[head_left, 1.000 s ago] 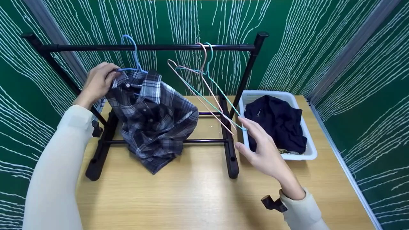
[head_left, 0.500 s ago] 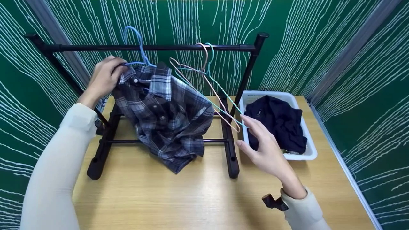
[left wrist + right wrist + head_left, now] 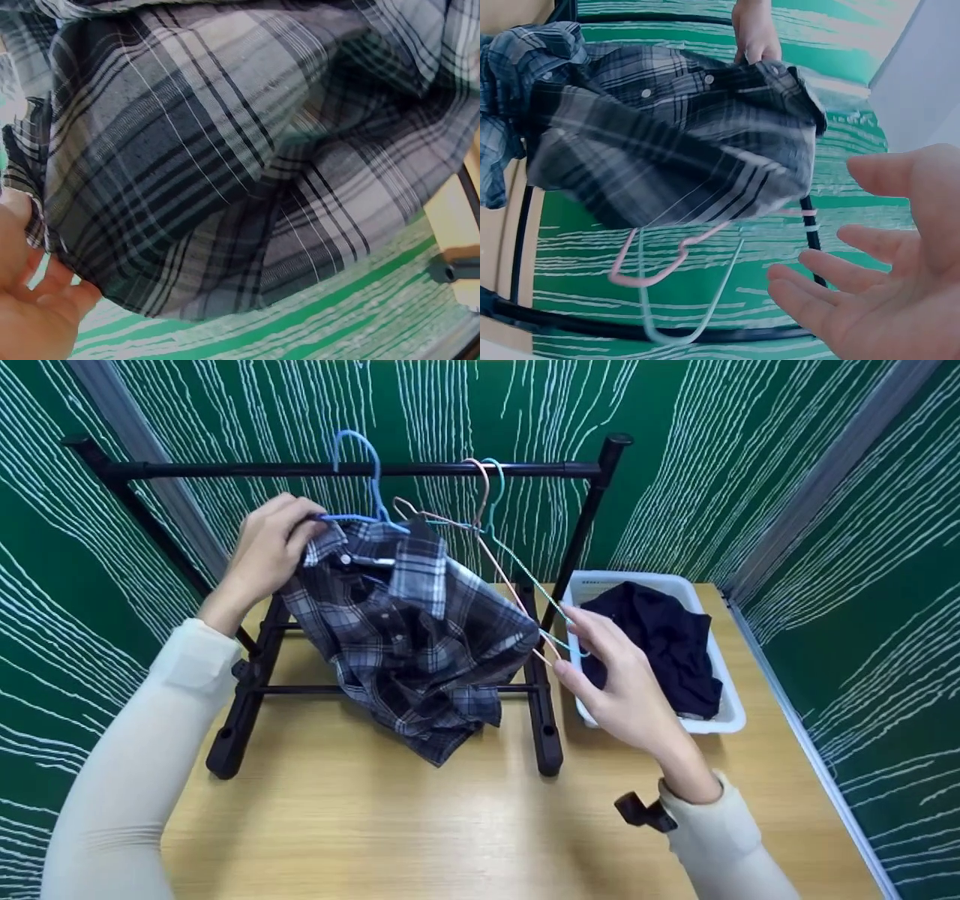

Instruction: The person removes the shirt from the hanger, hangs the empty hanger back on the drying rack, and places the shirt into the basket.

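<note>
A dark plaid button-up shirt [image 3: 405,630] hangs from a blue hanger [image 3: 373,480]. My left hand [image 3: 270,547] grips the shirt and hanger together at the left shoulder. In the head view the blue hook crosses the black rail; whether it sits over it I cannot tell. Fingers spread, my right hand [image 3: 619,682] is beside the lower ends of a pink hanger [image 3: 501,566] and a teal hanger [image 3: 532,577]. The right wrist view shows this right hand [image 3: 870,262] holding nothing. In the left wrist view, shirt cloth [image 3: 195,150] fills most of the picture.
The black garment rack [image 3: 262,470] stands on a wooden table [image 3: 450,825]. To its right, a white basket [image 3: 733,712] holds dark navy clothing [image 3: 652,641]. Green walls with white streaks [image 3: 862,585] close in the back and sides.
My left hand has carried the shirt and blue hanger to the right, towards the pink and teal hangers. The blue hook rose, then came down. My right hand has risen slightly.
</note>
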{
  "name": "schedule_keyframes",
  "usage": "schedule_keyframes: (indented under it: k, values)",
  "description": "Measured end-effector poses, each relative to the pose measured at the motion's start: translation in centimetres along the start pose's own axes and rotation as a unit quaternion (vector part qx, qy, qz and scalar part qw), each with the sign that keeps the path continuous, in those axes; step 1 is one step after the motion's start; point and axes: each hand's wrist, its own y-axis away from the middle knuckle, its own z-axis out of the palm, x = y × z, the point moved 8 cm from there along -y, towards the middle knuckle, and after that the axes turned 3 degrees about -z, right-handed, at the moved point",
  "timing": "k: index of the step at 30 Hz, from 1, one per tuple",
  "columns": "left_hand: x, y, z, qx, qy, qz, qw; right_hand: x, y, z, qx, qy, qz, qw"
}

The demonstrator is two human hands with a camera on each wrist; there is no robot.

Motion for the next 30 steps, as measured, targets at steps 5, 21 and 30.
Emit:
schedule_keyframes:
  k: [5, 21, 30]
  values:
    - [1.6, 0.8, 0.6, 0.004, 0.004, 0.005, 1.0000, -1.4, -2.3, 0.9, -0.011, 0.009, -0.027, 0.9995]
    - [5.1, 4.2, 3.5, -0.006, -0.028, 0.020, 0.9994, 1.3, -5.0, 5.9, 0.015, 0.007, 0.029, 0.9994]
    - [5.4, 5.4, 4.9, -0.015, -0.043, 0.021, 0.9987, 2.6, -4.9, 6.3, 0.089, 0.029, -0.024, 0.9953]
